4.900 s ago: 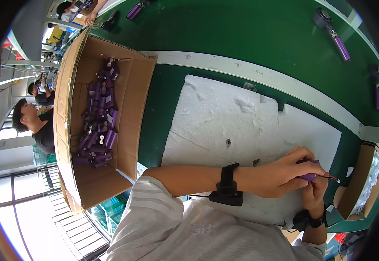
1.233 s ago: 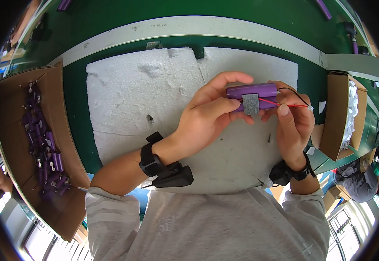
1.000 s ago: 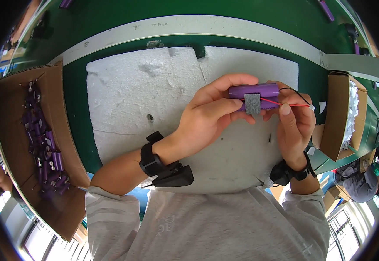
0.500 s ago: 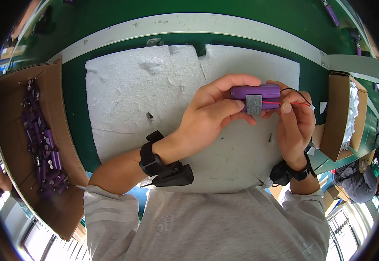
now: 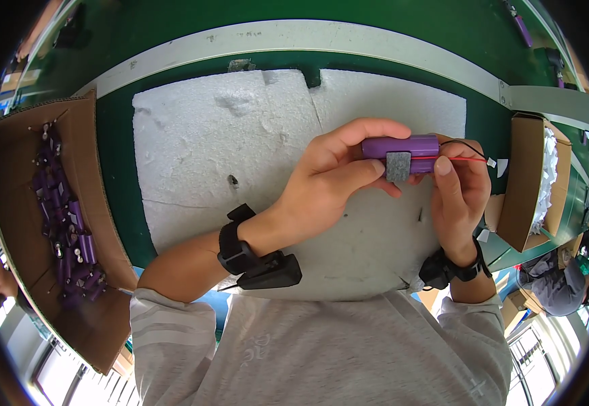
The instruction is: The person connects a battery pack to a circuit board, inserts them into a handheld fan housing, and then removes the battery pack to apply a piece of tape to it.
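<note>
Above the right half of the foam board, my left hand (image 5: pixel 321 169) grips a purple battery pack (image 5: pixel 413 145) by its left end, thumb in front and fingers along the top and behind. The pack looks like two cylinders side by side, lying level. A grey foam pad (image 5: pixel 398 167) sits across its front. My right hand (image 5: pixel 460 199) is closed at the pack's right end, its thumb pressed beside the red wire (image 5: pixel 467 159); its other fingers are partly hidden behind. A black wire (image 5: pixel 467 143) curves out from the same end. A small white connector (image 5: pixel 491 163) shows beyond the fingers.
The white foam board (image 5: pixel 240 149) lies on a green table, with a pale metal rail (image 5: pixel 294 36) behind. At left stands a cardboard box (image 5: pixel 10 196) of purple batteries (image 5: pixel 71 216). A smaller box (image 5: pixel 521 183) with white pieces stands right. A person (image 5: pixel 555 281) is at far right.
Both hands and the battery pack have shifted slightly right and down. The red wire now runs straighter along the pack and out to the right.
</note>
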`<state>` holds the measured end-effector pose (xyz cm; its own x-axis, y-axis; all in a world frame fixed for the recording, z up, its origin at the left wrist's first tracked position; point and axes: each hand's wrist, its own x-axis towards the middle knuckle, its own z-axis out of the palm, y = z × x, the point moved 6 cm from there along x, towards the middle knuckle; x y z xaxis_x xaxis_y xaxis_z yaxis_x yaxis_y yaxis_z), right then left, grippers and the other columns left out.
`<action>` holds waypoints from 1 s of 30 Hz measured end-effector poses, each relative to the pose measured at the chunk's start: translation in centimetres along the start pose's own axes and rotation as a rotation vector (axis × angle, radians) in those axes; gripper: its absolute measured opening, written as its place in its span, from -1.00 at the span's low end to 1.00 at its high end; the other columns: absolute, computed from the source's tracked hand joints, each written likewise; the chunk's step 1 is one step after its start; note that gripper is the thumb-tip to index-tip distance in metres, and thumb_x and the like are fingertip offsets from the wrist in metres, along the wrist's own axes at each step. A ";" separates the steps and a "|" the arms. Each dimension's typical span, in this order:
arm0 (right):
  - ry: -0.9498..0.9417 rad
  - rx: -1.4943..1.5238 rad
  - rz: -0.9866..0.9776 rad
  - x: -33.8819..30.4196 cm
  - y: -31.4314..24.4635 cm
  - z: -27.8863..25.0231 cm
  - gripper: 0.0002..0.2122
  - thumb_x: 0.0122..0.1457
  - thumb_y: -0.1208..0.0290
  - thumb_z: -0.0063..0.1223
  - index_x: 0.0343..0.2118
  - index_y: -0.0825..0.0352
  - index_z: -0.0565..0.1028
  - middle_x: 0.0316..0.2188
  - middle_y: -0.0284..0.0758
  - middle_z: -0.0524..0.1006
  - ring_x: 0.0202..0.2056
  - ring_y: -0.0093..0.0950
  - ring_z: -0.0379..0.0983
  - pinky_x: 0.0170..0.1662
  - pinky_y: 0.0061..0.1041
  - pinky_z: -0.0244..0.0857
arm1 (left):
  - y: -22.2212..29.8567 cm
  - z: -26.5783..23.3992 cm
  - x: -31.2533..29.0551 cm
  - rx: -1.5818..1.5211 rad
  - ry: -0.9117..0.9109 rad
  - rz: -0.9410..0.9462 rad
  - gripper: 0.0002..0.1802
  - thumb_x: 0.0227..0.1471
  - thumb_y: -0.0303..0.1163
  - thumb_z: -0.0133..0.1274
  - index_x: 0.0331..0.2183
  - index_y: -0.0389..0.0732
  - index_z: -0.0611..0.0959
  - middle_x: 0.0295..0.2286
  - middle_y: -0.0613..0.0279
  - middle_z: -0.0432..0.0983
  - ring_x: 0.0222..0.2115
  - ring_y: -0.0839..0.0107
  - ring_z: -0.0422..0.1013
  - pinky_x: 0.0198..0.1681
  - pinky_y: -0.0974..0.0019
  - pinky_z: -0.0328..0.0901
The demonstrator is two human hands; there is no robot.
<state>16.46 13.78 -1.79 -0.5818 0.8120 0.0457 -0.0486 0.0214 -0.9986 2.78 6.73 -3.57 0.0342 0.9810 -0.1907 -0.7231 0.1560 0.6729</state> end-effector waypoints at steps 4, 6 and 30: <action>-0.008 0.019 0.006 0.1 -0.2 0.1 -0.86 0.21 0.47 -0.14 -0.26 0.44 0.33 -0.20 -0.09 0.43 -0.42 -0.43 0.43 -0.36 -0.51 0.32 | 0.1 0.0 -0.1 0.049 -0.046 -0.014 -0.58 0.06 -0.63 -0.24 0.00 -0.28 0.37 -0.13 0.09 0.40 -0.12 0.33 0.37 -0.13 0.24 0.35; 0.005 0.059 0.013 0.2 -0.1 0.0 -0.87 0.20 0.48 -0.11 -0.27 0.44 0.33 -0.22 -0.10 0.45 -0.43 -0.43 0.44 -0.36 -0.51 0.33 | 0.1 0.0 -0.1 0.069 -0.066 -0.021 -0.57 0.07 -0.61 -0.24 0.02 -0.28 0.36 -0.10 0.08 0.38 -0.08 0.31 0.34 -0.11 0.20 0.34; 0.027 0.121 0.026 -0.1 0.2 -0.7 -0.86 0.19 0.50 -0.15 -0.25 0.45 0.35 -0.21 -0.16 0.42 -0.28 -0.45 0.40 -0.29 -0.49 0.32 | 0.2 0.2 -0.1 -0.049 -0.076 -0.012 -0.54 -0.02 -0.65 -0.28 -0.03 -0.29 0.42 -0.14 0.10 0.40 -0.16 0.35 0.39 -0.13 0.28 0.37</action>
<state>17.03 14.12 -2.03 -0.5625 0.8267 0.0171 -0.1321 -0.0694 -0.9888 2.80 6.66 -3.23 0.0945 0.9853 -0.1426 -0.7550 0.1643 0.6348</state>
